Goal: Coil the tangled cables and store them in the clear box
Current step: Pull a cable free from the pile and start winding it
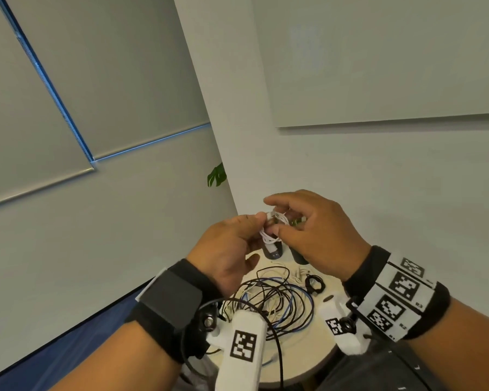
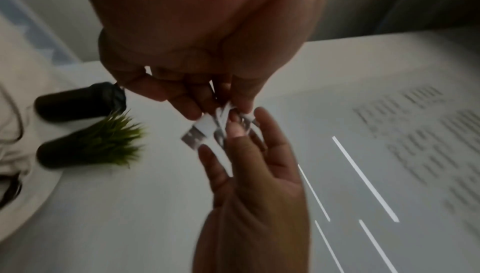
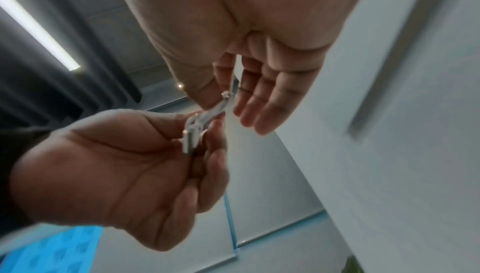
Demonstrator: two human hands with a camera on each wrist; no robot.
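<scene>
Pale walls and drawn blinds are framing a small round table (image 1: 308,371) where a heap of tangled cables (image 1: 277,300), black, blue and white, is lying loose. Above that heap, both hands are holding a small white cable (image 1: 270,234) that is already gathered into tight loops. The left hand (image 1: 232,249) is pinching the bundle between thumb and fingers, probably to keep the loops from springing apart, while the right hand (image 1: 311,232) is pinching the connector end between thumb and forefinger, its other fingers spreading loosely, seemingly tucking the tail in. Two dark cylindrical objects (image 2: 78,101) and a small green plant (image 2: 116,140) are sitting at the table's far side. No clear box is showing in any view.
</scene>
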